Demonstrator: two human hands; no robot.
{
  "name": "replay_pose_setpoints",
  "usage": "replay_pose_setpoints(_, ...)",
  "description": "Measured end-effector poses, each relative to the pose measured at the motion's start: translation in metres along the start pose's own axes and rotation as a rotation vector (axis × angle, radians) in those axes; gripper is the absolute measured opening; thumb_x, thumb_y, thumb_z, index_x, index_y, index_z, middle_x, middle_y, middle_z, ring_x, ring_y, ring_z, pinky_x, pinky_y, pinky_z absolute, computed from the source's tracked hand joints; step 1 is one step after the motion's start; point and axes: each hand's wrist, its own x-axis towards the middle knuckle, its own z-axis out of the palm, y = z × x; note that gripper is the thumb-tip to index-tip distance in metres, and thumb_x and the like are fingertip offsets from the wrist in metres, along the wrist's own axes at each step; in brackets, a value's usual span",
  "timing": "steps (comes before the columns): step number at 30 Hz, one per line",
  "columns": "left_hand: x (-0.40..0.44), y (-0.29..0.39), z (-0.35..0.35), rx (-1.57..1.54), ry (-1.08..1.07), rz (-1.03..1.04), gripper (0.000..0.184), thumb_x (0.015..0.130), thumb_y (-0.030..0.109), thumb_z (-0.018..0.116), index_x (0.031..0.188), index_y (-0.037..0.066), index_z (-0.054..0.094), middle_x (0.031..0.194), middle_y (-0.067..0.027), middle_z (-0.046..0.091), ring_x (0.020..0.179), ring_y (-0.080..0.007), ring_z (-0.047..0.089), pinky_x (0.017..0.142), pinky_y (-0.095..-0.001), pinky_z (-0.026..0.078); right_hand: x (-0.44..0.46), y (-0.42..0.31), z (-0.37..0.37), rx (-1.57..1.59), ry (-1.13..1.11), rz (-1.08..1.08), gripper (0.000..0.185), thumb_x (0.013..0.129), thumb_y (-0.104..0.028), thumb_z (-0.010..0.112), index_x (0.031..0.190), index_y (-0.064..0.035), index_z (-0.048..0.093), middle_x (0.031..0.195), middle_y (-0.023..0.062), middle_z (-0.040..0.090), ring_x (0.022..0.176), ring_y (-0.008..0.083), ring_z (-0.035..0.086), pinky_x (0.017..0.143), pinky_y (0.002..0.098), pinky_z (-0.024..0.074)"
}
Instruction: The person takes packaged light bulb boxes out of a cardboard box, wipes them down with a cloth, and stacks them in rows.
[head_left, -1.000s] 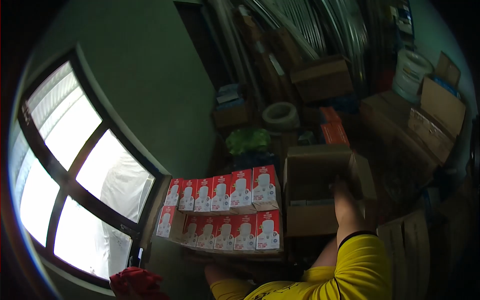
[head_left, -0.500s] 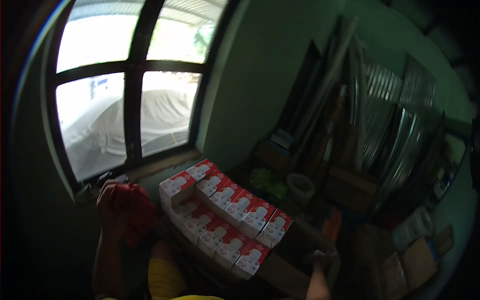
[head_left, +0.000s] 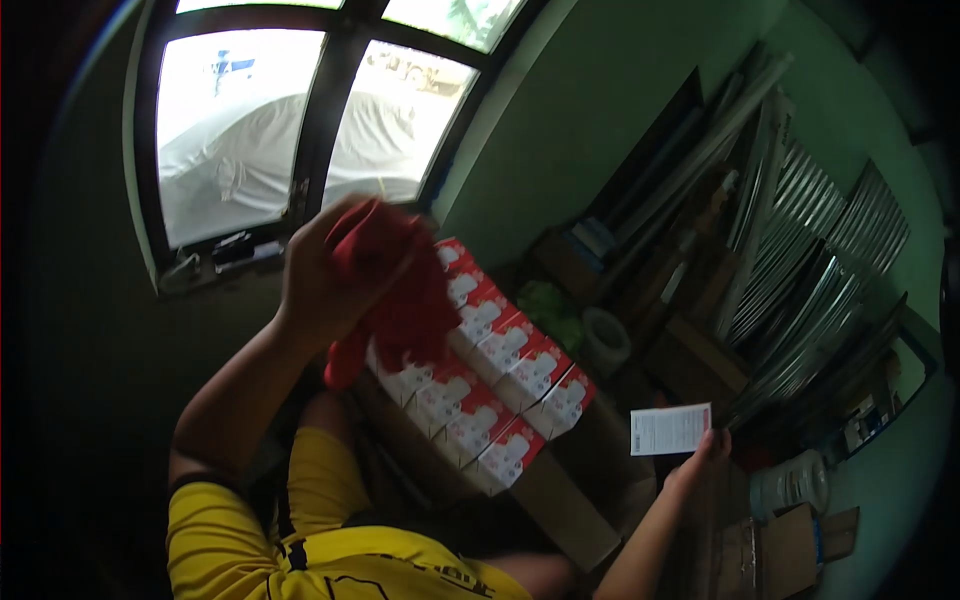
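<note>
My left hand (head_left: 325, 262) is raised and closed around a crumpled red cloth (head_left: 405, 290), which hangs down in front of the boxes. Small red-and-white boxes (head_left: 468, 425), printed with a picture of a white bulb-like item, stand packed in rows on and along a brown carton (head_left: 565, 510). Off to the right, my right hand (head_left: 708, 452) grips a small white printed box (head_left: 668, 430) by its right end. Fine text and a barcode show on its face; its other sides are hidden. The cloth covers the rear left boxes.
A window (head_left: 310, 130) with dark bars is ahead on the left, small items on its sill (head_left: 235, 255). Long pipes (head_left: 700, 150) and corrugated metal sheets (head_left: 810, 220) lean against the far wall. Open cartons (head_left: 785, 550) and a white bucket (head_left: 790, 480) stand at right.
My left hand has swung up and right with the red cloth, now over the boxes. My right hand has risen out of the carton and shows the white printed box. The view has tilted.
</note>
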Motion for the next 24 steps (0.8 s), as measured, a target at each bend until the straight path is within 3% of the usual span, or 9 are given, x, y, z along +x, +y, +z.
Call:
replay_pose_setpoints(2, 0.008, -0.007, 0.013, -0.136, 0.019, -0.08, 0.047, 0.077, 0.009, 0.082, 0.118, 0.0, 0.061, 0.105, -0.0072, 0.069, 0.098, -0.0121, 0.064, 0.09, -0.0303, 0.052, -0.011, -0.018, 0.018, 0.127, -0.033, 0.21, 0.058, 0.093, -0.043, 0.06, 0.135, -0.0058, 0.048, 0.129, 0.0156, 0.054, 0.121, 0.0309, 0.054, 0.1, 0.0441, 0.0451)
replay_pose_setpoints(4, 0.023, 0.008, 0.031, -0.243, -0.007, -0.043, 0.041, 0.078, 0.01, 0.081, 0.113, 0.0, 0.062, 0.101, -0.005, 0.069, 0.093, -0.0106, 0.064, 0.086, -0.0291, 0.053, -0.043, -0.049, 0.054, 0.498, -0.361, 0.417, 0.06, 0.094, -0.051, 0.051, 0.135, -0.0069, 0.05, 0.129, 0.0125, 0.056, 0.121, 0.031, 0.054, 0.1, 0.0464, 0.0459)
replay_pose_setpoints(6, 0.034, 0.021, 0.048, -0.384, -0.051, -0.055, 0.037, 0.079, 0.01, 0.08, 0.109, 0.0, 0.063, 0.098, -0.0039, 0.068, 0.09, -0.0097, 0.064, 0.084, -0.0283, 0.053, -0.071, -0.045, 0.078, 0.624, -0.424, 0.582, 0.062, 0.094, -0.056, 0.046, 0.134, -0.0085, 0.052, 0.131, 0.0112, 0.057, 0.12, 0.0314, 0.056, 0.1, 0.0491, 0.0462)
replay_pose_setpoints(12, 0.054, 0.056, 0.096, -0.781, -0.08, -0.051, 0.024, 0.082, 0.009, 0.077, 0.1, 0.002, 0.062, 0.092, -0.0018, 0.067, 0.085, -0.0071, 0.062, 0.077, -0.0257, 0.052, -0.187, -0.061, 0.148, 0.984, -0.537, 1.199, 0.062, 0.099, -0.054, 0.035, 0.136, -0.0064, 0.049, 0.134, 0.0165, 0.054, 0.119, 0.0367, 0.056, 0.099, 0.0541, 0.0468)
replay_pose_setpoints(15, 0.038, 0.062, 0.104, -0.934, -0.067, -0.17, 0.023, 0.084, 0.008, 0.075, 0.101, 0.002, 0.062, 0.092, -0.0018, 0.067, 0.085, -0.0068, 0.061, 0.077, -0.0248, 0.052, -0.223, -0.064, 0.166, 0.872, -0.623, 1.173, 0.055, 0.103, -0.046, 0.031, 0.138, -0.0071, 0.047, 0.133, 0.0138, 0.056, 0.116, 0.0322, 0.059, 0.1, 0.0499, 0.0464)
replay_pose_setpoints(17, 0.019, 0.053, 0.106, -0.961, -0.08, -0.224, 0.023, 0.084, 0.009, 0.075, 0.102, 0.001, 0.061, 0.094, -0.0019, 0.066, 0.088, -0.008, 0.061, 0.081, -0.0257, 0.05, -0.233, -0.049, 0.181, 1.377, -0.816, 1.17, 0.053, 0.103, -0.044, 0.033, 0.14, -0.0083, 0.047, 0.137, 0.0125, 0.054, 0.121, 0.0309, 0.055, 0.103, 0.0481, 0.0437)
replay_pose_setpoints(19, -0.006, 0.032, 0.103, -0.791, -0.109, -0.243, 0.027, 0.084, 0.009, 0.075, 0.105, 0.001, 0.061, 0.095, -0.0027, 0.066, 0.091, -0.0094, 0.06, 0.083, -0.0267, 0.05, -0.243, -0.056, 0.19, 1.46, -0.689, 1.188, 0.051, 0.103, -0.04, 0.037, 0.146, -0.0113, 0.04, 0.143, 0.0094, 0.048, 0.13, 0.0271, 0.047, 0.109, 0.0441, 0.0368)
replay_pose_setpoints(22, -0.044, 0.011, 0.085, -0.543, -0.21, -0.224, 0.032, 0.083, 0.009, 0.075, 0.109, 0.001, 0.06, 0.097, -0.0043, 0.064, 0.094, -0.0109, 0.06, 0.085, -0.0278, 0.049, -0.239, -0.054, 0.198, 1.189, -0.556, 0.885, 0.056, 0.102, -0.041, 0.041, 0.15, -0.0121, 0.032, 0.149, 0.0078, 0.04, 0.136, 0.0245, 0.04, 0.113, 0.042, 0.0316)
replay_pose_setpoints(24, -0.069, -0.002, 0.068, -0.492, -0.387, -0.232, 0.033, 0.084, 0.01, 0.075, 0.113, 0.004, 0.061, 0.112, -0.0084, 0.064, 0.107, -0.0172, 0.06, 0.096, -0.0334, 0.047, -0.228, -0.017, 0.178, 0.549, -0.763, 0.592, 0.061, 0.1, -0.044, 0.044, 0.151, -0.0121, 0.03, 0.152, 0.0083, 0.036, 0.138, 0.0253, 0.038, 0.115, 0.0429, 0.0296)
